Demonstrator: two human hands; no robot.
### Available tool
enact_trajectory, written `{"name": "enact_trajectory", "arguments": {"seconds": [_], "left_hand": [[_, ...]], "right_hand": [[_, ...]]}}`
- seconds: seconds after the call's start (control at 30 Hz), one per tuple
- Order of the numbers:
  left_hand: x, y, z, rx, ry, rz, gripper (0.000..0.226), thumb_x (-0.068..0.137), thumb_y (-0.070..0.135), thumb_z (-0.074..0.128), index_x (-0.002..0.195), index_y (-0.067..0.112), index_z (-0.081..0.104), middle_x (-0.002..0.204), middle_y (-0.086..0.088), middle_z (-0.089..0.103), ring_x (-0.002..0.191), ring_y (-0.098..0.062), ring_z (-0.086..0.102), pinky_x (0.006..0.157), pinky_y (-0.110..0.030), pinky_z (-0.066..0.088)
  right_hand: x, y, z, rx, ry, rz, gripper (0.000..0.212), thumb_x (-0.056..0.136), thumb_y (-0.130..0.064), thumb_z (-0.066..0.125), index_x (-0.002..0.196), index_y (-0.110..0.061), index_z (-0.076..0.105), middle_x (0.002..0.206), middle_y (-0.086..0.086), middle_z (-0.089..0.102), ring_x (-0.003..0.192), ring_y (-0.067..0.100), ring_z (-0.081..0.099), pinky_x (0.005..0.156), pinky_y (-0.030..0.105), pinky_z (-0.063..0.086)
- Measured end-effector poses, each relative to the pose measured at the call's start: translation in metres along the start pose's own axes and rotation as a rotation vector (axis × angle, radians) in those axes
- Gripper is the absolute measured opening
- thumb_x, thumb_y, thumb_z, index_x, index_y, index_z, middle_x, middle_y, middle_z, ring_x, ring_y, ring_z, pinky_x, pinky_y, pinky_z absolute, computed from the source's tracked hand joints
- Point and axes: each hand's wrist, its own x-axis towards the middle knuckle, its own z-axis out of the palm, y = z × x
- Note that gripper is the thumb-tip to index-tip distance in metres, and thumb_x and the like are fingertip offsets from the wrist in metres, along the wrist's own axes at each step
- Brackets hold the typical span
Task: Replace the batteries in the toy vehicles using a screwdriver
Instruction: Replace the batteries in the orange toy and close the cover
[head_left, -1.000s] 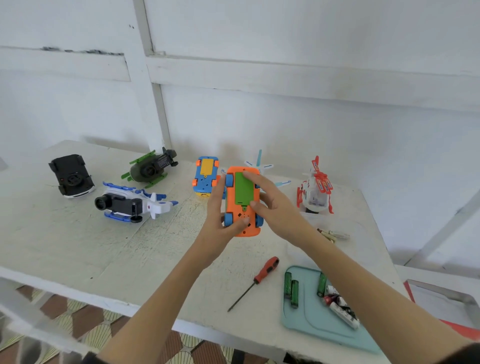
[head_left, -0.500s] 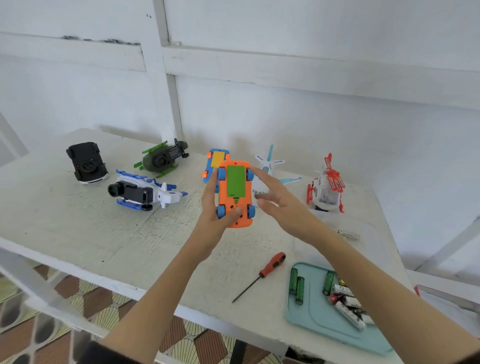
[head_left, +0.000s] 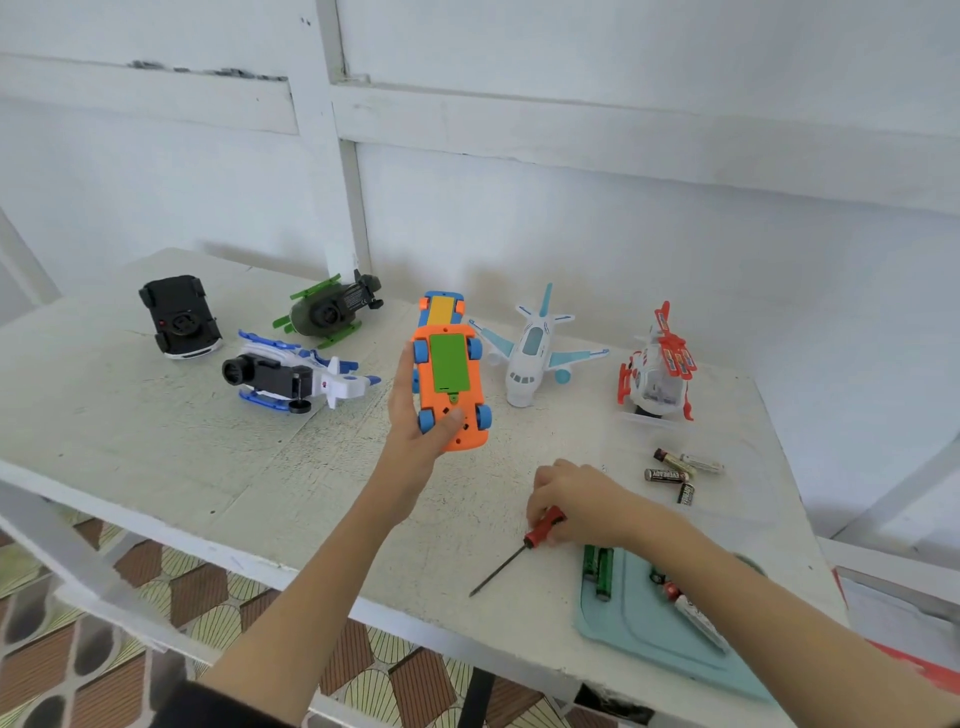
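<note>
Left hand raised above the table, fingers and thumb curled around an orange toy car held belly-up, thumb pressed on its underside just below the green battery cover. Right hand lowered to the tabletop, fingers wrapped over the red handle of a screwdriver, whose dark shaft lies flat and points toward the near edge; grasp closing or just closed, hard to tell which.

Likely light, rigid, hollow plastic for the car: smooth and a little slippery, wheels free to roll, so best held by the body sides between the wheels, as now, leaving the cover exposed. Small screw below the cover probably easy to strip or drop. Screwdriver slim and stiff, best taken by the handle.

Loose batteries just beyond the right hand. Teal tray at the near right corner, overhanging the table edge slightly, with green batteries and others inside. Farther back, well apart: a blue toy car just behind the orange one, white airplane, red and white helicopter, green helicopter, blue and white toy, black car.

Open tabletop between the hands and along the near left. Near edge just beside the screwdriver tip; white wall close behind the toys.
</note>
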Motion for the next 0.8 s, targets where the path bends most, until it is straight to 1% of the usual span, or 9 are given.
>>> {"name": "enact_trajectory", "arguments": {"seconds": [0.2,0.23,0.33,0.37,0.47,0.53,0.6,0.7,0.8], "left_hand": [[0.003,-0.002,-0.006,-0.007,0.012,-0.029,0.075,0.082,0.026,0.063,0.132,0.065,0.022,0.153,0.002,0.035,0.127,-0.023,0.054,0.098,-0.050,0.051],[0.003,-0.001,-0.007,-0.011,0.015,-0.025,0.075,0.083,0.026,0.063,0.134,0.063,0.022,0.152,0.001,0.036,0.126,-0.023,0.055,0.097,-0.049,0.052],[0.004,0.001,-0.009,-0.037,0.018,0.000,0.074,0.086,0.019,0.065,0.136,0.057,0.025,0.147,0.002,0.045,0.121,-0.021,0.059,0.093,-0.043,0.054],[0.004,0.003,-0.008,-0.044,0.016,0.006,0.073,0.087,0.018,0.065,0.134,0.058,0.026,0.145,0.003,0.047,0.120,-0.020,0.060,0.092,-0.042,0.055],[0.005,0.007,-0.007,-0.047,0.022,0.011,0.074,0.086,0.021,0.067,0.135,0.057,0.026,0.145,0.003,0.047,0.122,-0.021,0.058,0.092,-0.041,0.054],[0.006,0.010,-0.006,-0.026,0.026,0.027,0.076,0.086,0.022,0.069,0.138,0.053,0.024,0.146,0.000,0.044,0.123,-0.023,0.057,0.094,-0.043,0.053],[0.009,0.013,-0.005,-0.001,0.015,0.056,0.074,0.084,0.026,0.067,0.138,0.055,0.025,0.147,-0.002,0.043,0.124,-0.024,0.056,0.098,-0.048,0.051],[0.010,0.020,-0.003,-0.001,-0.002,0.079,0.071,0.085,0.027,0.066,0.134,0.062,0.028,0.149,-0.003,0.040,0.124,-0.023,0.056,0.099,-0.050,0.050],[0.011,0.024,-0.002,-0.028,-0.003,0.081,0.073,0.085,0.021,0.063,0.135,0.061,0.027,0.148,0.000,0.042,0.125,-0.023,0.056,0.101,-0.053,0.048]], "right_hand": [[-0.003,0.005,-0.014,0.199,0.092,0.005,0.012,0.084,-0.009,0.063,0.094,-0.014,0.059,0.098,-0.002,0.058,0.090,0.014,0.050,0.086,0.032,0.044],[-0.005,0.008,-0.021,0.270,0.130,0.010,0.012,0.083,-0.008,0.064,0.092,-0.014,0.059,0.095,-0.003,0.060,0.089,0.015,0.055,0.085,0.031,0.046],[-0.017,0.010,-0.049,0.471,0.266,0.045,0.013,0.083,-0.008,0.066,0.090,-0.016,0.059,0.088,-0.007,0.065,0.084,0.008,0.060,0.077,0.013,0.045],[-0.020,0.010,-0.058,0.515,0.317,0.050,0.012,0.083,-0.009,0.066,0.089,-0.018,0.059,0.086,-0.009,0.065,0.082,0.007,0.060,0.076,0.012,0.045],[-0.025,0.006,-0.077,0.628,0.469,0.067,0.010,0.085,-0.013,0.065,0.088,-0.022,0.061,0.082,-0.008,0.064,0.078,0.013,0.061,0.074,0.025,0.050],[-0.024,-0.001,-0.085,0.706,0.545,0.074,0.010,0.087,-0.010,0.061,0.090,-0.019,0.062,0.078,-0.012,0.064,0.071,0.010,0.058,0.068,0.025,0.050],[-0.024,-0.010,-0.089,0.696,0.604,0.089,0.011,0.089,-0.009,0.057,0.092,-0.017,0.063,0.078,-0.014,0.064,0.068,0.008,0.056,0.064,0.022,0.046],[-0.023,-0.018,-0.089,0.595,0.664,0.105,0.014,0.088,-0.011,0.056,0.095,-0.013,0.068,0.078,-0.002,0.067,0.067,0.016,0.057,0.065,0.030,0.046],[-0.022,-0.021,-0.088,0.578,0.709,0.115,0.010,0.087,-0.015,0.060,0.091,-0.014,0.069,0.074,-0.001,0.066,0.061,0.007,0.051,0.062,0.025,0.042]]}}
